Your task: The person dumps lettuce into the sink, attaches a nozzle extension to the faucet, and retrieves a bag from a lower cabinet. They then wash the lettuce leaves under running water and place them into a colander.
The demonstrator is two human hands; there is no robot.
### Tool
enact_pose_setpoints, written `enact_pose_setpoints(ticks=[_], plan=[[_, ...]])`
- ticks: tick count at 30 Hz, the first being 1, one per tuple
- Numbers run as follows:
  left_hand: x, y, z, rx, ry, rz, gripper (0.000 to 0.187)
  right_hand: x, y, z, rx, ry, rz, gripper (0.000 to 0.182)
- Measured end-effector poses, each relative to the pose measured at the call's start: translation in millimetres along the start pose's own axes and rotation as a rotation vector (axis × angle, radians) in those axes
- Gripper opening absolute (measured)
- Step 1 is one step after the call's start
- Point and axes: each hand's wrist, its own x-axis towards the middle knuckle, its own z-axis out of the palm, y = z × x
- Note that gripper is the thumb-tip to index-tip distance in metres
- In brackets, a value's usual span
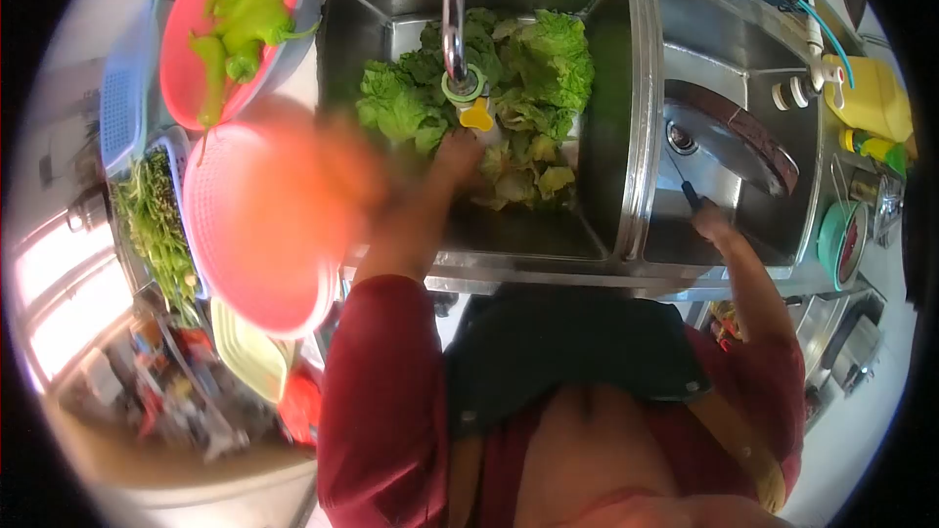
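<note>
My left hand (457, 154) reaches into the left sink basin (599, 225), under the tap (454, 20). Its fingers are small and smeared, so I cannot tell whether they hold anything. Around it lie green lettuce heads (562, 59) and loose, yellowed leaves (533, 176). Over the right basin (675, 240), my right hand (711, 222) is closed on the black handle of a knife (693, 196), its thin blade pointing up and left. A large disc with a thick brown rim (753, 137) leans in that basin beside the knife. Beside my left forearm, a blurred orange shape (313, 171) overlaps the pink basket.
Left of the sink stand a pink bowl of green peppers (240, 24), a pink basket (220, 225) and a blue basket (125, 88). Leafy stems (152, 220) lie nearby. A yellow jug (871, 103) and a green bowl (836, 244) stand at right.
</note>
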Motion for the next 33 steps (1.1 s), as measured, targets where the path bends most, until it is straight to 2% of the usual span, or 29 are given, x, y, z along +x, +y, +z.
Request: enact_pose_setpoints(ticks=[2, 4, 5, 6, 7, 9, 11, 12, 13, 14, 15, 17, 18, 20, 23, 26, 29, 32, 33], plan=[[-0.7, 2.2, -2.5, -0.004, 0.009, -0.091, 0.059, -71.0, -6.8, -41.1, 0.378, -0.110, 0.090, 0.021], [-8.5, 9.1, -23.0, -0.077, -0.102, -0.276, 0.068, -141.1, -17.7, -62.1, 0.521, -0.088, -0.010, 0.016], [-10.6, 8.3, -31.2, -0.113, -0.153, -0.371, 0.073, -157.1, -1.0, -51.1, 0.610, -0.055, -0.204, 0.017], [-5.8, 1.7, -24.1, -0.122, -0.114, -0.421, 0.082, -167.7, 12.8, -43.4, 0.692, -0.022, -0.404, 0.018], [2.1, -6.8, -6.8, -0.137, -0.077, -0.476, 0.090, -192.4, -19.8, -44.4, 0.617, 0.028, -0.371, 0.022], [-1.1, -22.8, 14.3, -0.260, 0.004, -0.533, 0.105, -214.6, -81.2, -44.7, 0.280, 0.140, -0.468, 0.027], [-12.5, -38.6, 26.0, -0.466, 0.100, -0.521, 0.119, -217.9, -131.6, -38.9, 0.153, 0.051, -0.499, 0.033], [-14.6, -45.2, 33.9, -0.535, 0.144, -0.522, 0.118, -232.4, -176.4, -45.1, 0.117, 0.068, -0.550, 0.040], [-16.5, -51.1, 43.8, -0.603, 0.185, -0.522, 0.118, -227.5, -200.0, -44.2, 0.008, -0.080, -0.553, 0.047], [-18.1, -55.1, 52.0, -0.671, 0.224, -0.518, 0.117, -209.7, -203.3, -24.8, -0.083, 0.049, -0.830, 0.049], [-13.3, -60.1, 58.5, -0.667, 0.152, -0.508, 0.115, -202.7, -225.1, -13.4, -0.141, 0.065, -0.881, 0.043], [0.3, -65.7, 64.3, -0.658, 0.005, -0.480, 0.110, -168.6, -257.9, 27.2, -0.151, -0.029, -0.726, 0.035], [1.2, -59.9, 67.2, -0.661, -0.003, -0.557, 0.107, -157.7, -275.2, 44.5, -0.143, 0.074, -0.756, 0.027], [5.9, -49.5, 67.7, -0.662, -0.018, -0.709, 0.102, -112.3, -297.0, 82.8, -0.225, 0.116, -0.768, 0.020], [4.0, -51.6, 52.2, -0.765, -0.162, -0.797, 0.087, -84.0, -322.4, 116.5, -0.351, 0.148, -0.843, 0.016], [-6.1, -47.4, 39.9, -0.846, -0.138, -0.859, 0.076, -81.8, -333.9, 117.4, -0.409, 0.105, -0.823, 0.015], [-8.1, -45.1, 29.8, -0.809, -0.180, -0.870, 0.076, -57.3, -334.2, 123.7, -0.455, 0.075, -0.821, 0.017], [38.9, -54.6, 94.9, -0.861, -0.012, -0.952, 0.069, -17.5, -340.4, 139.2, -0.482, -0.008, -0.814, 0.023], [34.4, -51.5, 88.7, -0.831, -0.066, -0.931, 0.073, -3.9, -340.5, 153.2, -0.478, -0.011, -0.780, 0.025]])
